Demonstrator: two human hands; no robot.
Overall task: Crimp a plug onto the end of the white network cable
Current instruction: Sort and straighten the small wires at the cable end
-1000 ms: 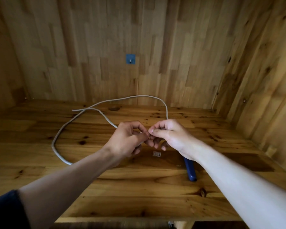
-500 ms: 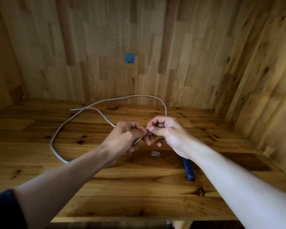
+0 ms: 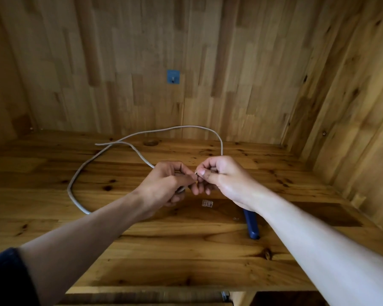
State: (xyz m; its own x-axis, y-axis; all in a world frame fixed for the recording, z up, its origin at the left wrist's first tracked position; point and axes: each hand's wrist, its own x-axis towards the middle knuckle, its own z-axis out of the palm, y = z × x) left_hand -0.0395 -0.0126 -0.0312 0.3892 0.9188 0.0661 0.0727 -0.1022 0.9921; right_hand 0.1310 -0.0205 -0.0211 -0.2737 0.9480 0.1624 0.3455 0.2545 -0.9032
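1. Compared with a second ago: little changed. Both hands raised slightly above the wooden desk (image 3: 186,250), fingertips drawn closer together; clear RJ45 plug (image 3: 207,203) unmoved on the desk.
2. Meaning, as a judgement: wire preparation at the cable end ongoing, plug not yet fitted, crimping not begun.
3. Left hand (image 3: 166,184): closed narrowly, pinching the white network cable (image 3: 80,173) close to its end, cable passing under the palm.
4. Right hand (image 3: 221,175): thumb and forefinger pinched tight at the very tip of the cable, meeting the left fingertips; individual wires too small to make out.
5. Cable: looped across the desk's left half and along the back edge, far end lying loose near the back.
6. Plug just below the hands, mid-desk.
7. Blue-handled crimping tool (image 3: 251,225) partly hidden beneath the right forearm, untouched.
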